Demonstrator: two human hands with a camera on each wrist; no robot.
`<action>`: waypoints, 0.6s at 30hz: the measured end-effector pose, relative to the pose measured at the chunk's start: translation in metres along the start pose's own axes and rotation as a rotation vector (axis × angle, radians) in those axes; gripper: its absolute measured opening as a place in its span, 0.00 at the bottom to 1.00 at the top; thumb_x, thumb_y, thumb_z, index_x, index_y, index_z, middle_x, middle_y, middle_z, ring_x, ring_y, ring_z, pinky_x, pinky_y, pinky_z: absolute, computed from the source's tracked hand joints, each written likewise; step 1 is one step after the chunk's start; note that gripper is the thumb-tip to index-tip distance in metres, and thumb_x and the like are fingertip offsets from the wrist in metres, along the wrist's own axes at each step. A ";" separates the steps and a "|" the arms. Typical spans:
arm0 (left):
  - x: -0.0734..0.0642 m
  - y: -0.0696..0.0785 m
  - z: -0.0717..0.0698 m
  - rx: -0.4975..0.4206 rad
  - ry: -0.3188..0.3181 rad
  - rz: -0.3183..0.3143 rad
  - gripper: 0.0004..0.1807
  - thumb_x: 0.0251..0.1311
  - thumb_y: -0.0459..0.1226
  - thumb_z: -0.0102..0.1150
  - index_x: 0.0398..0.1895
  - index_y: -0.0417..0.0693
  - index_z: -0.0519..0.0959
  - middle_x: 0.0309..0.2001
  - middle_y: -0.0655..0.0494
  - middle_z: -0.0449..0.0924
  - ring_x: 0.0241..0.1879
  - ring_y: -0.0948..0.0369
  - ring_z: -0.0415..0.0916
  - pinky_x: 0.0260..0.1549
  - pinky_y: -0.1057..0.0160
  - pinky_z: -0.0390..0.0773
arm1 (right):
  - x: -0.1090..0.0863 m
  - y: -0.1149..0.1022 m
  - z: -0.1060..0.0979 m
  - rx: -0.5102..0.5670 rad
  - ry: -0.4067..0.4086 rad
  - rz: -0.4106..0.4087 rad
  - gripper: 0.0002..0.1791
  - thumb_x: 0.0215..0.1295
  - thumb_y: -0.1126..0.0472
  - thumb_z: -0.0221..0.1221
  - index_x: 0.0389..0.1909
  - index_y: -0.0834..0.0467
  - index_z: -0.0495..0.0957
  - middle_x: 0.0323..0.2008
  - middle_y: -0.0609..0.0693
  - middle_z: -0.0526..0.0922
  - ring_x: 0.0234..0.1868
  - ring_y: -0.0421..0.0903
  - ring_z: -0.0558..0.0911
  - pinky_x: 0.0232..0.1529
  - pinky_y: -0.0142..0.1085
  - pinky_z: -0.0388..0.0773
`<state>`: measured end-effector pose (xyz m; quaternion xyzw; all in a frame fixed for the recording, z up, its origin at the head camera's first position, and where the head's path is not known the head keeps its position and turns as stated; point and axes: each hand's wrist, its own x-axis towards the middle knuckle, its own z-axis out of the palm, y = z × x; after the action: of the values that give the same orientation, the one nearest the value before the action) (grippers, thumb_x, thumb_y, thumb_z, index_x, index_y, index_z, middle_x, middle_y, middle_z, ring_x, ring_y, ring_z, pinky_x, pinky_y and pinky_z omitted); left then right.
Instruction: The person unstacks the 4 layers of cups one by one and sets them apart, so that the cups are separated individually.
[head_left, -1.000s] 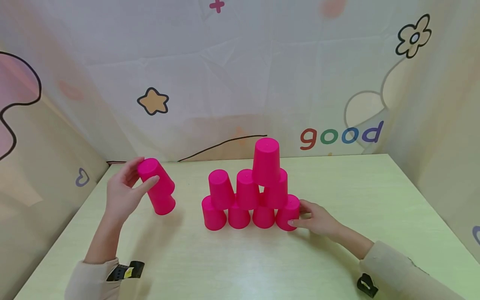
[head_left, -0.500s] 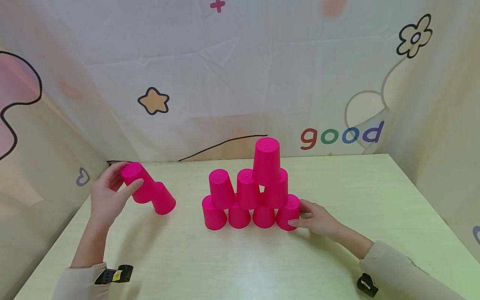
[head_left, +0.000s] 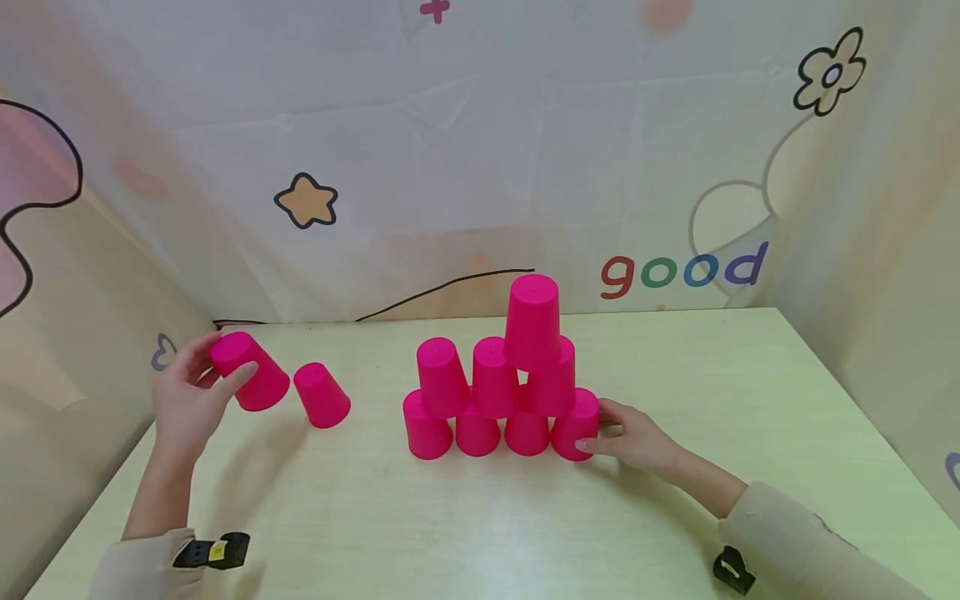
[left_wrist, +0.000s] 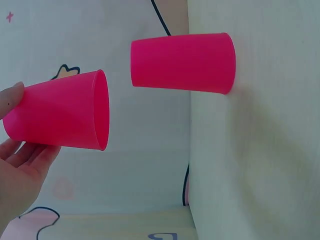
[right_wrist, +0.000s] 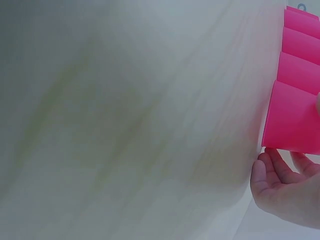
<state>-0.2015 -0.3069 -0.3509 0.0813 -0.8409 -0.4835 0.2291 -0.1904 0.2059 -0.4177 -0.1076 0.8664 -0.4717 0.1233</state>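
Note:
My left hand (head_left: 185, 402) holds a bright pink plastic cup (head_left: 255, 377) mouth down above the table, thumb on the near side and fingers behind. In the left wrist view its open rim faces the tabletop. Just right of it an identical upturned cup (head_left: 322, 396) stands alone on the table. My right hand (head_left: 639, 439) grips the rightmost bottom cup (head_left: 573, 427) of a pink cup pyramid, thumb in front. Several cups form that base row. Three sit above it, the middle one (head_left: 495, 379) among them, and a single cup (head_left: 533, 321) tops the right side.
The pale wooden table (head_left: 465, 533) reaches back to a printed cloth backdrop (head_left: 480, 167), with cloth also at both sides. Black straps (head_left: 213, 552) sit at both sleeves. The lone cup stands between my left hand and the pyramid.
My left hand has moved left with its cup, lifting away from the lone cup it overlapped earlier; the two now appear apart. The right hand and the pyramid have stayed put.

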 end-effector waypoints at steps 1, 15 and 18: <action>0.004 -0.009 0.000 -0.019 0.009 0.001 0.33 0.50 0.43 0.65 0.62 0.55 0.66 0.54 0.52 0.71 0.48 0.62 0.68 0.38 0.76 0.74 | 0.000 0.000 0.000 -0.001 0.001 0.001 0.36 0.48 0.53 0.67 0.58 0.60 0.66 0.48 0.55 0.74 0.49 0.53 0.72 0.44 0.45 0.75; 0.051 -0.134 0.013 0.074 0.002 -0.012 0.36 0.45 0.56 0.63 0.61 0.69 0.65 0.54 0.59 0.70 0.50 0.61 0.68 0.37 0.72 0.76 | -0.001 -0.002 0.001 0.000 0.002 0.002 0.36 0.48 0.53 0.68 0.57 0.60 0.67 0.48 0.54 0.75 0.49 0.52 0.73 0.44 0.45 0.75; 0.056 -0.150 0.017 0.097 -0.004 -0.033 0.38 0.44 0.58 0.62 0.62 0.68 0.64 0.55 0.57 0.69 0.52 0.57 0.67 0.39 0.67 0.77 | -0.001 -0.002 0.001 0.001 0.002 0.002 0.36 0.48 0.53 0.67 0.57 0.61 0.67 0.48 0.54 0.75 0.49 0.52 0.73 0.44 0.45 0.75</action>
<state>-0.2717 -0.3923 -0.4682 0.1051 -0.8624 -0.4459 0.2152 -0.1887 0.2048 -0.4161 -0.1064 0.8664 -0.4720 0.1231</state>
